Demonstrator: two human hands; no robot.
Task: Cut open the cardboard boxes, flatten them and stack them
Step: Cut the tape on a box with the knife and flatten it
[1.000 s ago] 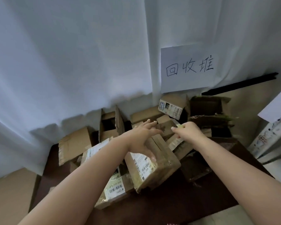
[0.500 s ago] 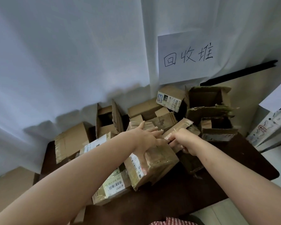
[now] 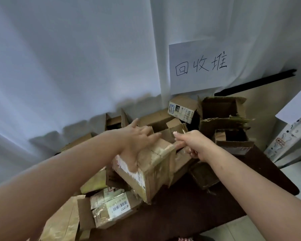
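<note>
At frame centre, a taped cardboard box (image 3: 151, 169), tilted on the dark table (image 3: 207, 206) among opened boxes (image 3: 222, 117), shipping label unreadable. Upper right, paper sign (image 3: 198, 66) reading 回收堆. Left hand (image 3: 137, 140) flat on the box, fingers straight; right hand (image 3: 193, 145) curled round a thin tool (image 3: 184, 131).

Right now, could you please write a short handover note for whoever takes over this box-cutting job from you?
Left hand: open, pressing flat on the taped brown cardboard box at the middle of the dark brown table.
Right hand: grips a thin pale blade-like tool at that box's far top edge.
Done: several torn-open brown boxes sit at the back right.
Left: cut this one, flatten it, then the labelled sealed box in front; nothing is neatly stacked.
</note>
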